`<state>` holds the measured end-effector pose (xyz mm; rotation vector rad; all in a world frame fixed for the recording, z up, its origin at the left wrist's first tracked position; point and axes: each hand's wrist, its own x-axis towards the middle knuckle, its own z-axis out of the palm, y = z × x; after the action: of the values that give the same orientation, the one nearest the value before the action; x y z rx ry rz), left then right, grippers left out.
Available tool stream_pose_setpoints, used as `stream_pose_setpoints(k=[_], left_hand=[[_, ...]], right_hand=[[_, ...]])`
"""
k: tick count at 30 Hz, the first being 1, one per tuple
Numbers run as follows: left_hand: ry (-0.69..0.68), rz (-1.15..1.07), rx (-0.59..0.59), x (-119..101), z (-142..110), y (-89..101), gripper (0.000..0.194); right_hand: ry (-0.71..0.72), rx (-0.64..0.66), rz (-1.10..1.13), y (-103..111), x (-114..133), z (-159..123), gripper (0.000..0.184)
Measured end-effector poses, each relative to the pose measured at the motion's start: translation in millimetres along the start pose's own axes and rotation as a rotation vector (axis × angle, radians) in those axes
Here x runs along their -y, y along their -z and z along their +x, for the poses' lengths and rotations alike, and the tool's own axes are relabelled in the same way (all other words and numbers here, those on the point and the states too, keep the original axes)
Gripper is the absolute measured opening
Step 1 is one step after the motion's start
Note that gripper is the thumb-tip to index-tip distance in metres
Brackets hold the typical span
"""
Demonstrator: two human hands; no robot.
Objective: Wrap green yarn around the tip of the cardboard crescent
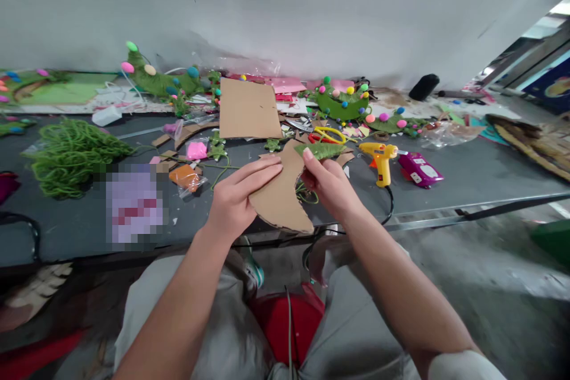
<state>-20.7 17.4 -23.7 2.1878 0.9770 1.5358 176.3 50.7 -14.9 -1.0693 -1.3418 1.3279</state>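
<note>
A crescent-shaped piece of cardboard (279, 197) is held tilted above the front edge of the table. My left hand (238, 193) grips its left, outer side, fingers lying across the face and the thumb out of sight. One upper tip is covered in green yarn (327, 151). My right hand (328, 183) is closed on that green tip, thumb on top and the other fingers curled beneath. Some loose green strands show below the right fingers, inside the curve. Whether the right hand also pinches a strand is hidden.
Behind the hands lie a square cardboard sheet (249, 108) and yellow-handled scissors (329, 134). A yellow glue gun (379, 160) and a purple box (420, 170) are to the right. Green yarn (75, 157) is heaped at left. A green crescent with pompoms (342, 105) stands against the wall.
</note>
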Motion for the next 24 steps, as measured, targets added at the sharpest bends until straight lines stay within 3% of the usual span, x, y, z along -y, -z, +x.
stream_pose_setpoints(k=[2,4,6,9,12,14,18,24], left_hand=[[-0.011,0.022,-0.018,3,-1,-2.5,0.034],[0.084,-0.008,-0.028,5,0,-4.4,0.034],[0.319,-0.176,-0.061,6,3,-4.3,0.041],[0.796,-0.64,-0.13,3,10,-0.8,0.049],[1.069,-1.043,-0.111,-5,14,-2.1,0.033],[1.086,-1.111,-0.065,-11,13,-9.6,0.024],[0.863,-0.843,-0.137,-14,6,-26.3,0.044],[0.654,-0.445,-0.175,-5,1,-20.6,0.04]], right_hand=[[-0.042,0.04,0.0,1,1,0,0.063],[-0.021,0.03,-0.021,3,0,1,0.065],[0.015,-0.004,-0.024,6,-3,3,0.065],[0.074,-0.068,-0.025,9,-8,8,0.061],[0.123,-0.163,-0.063,11,-11,10,0.057],[0.15,-0.198,-0.094,11,-13,11,0.056],[0.169,-0.164,-0.106,8,-14,10,0.054],[0.14,-0.141,-0.066,7,-13,10,0.041]])
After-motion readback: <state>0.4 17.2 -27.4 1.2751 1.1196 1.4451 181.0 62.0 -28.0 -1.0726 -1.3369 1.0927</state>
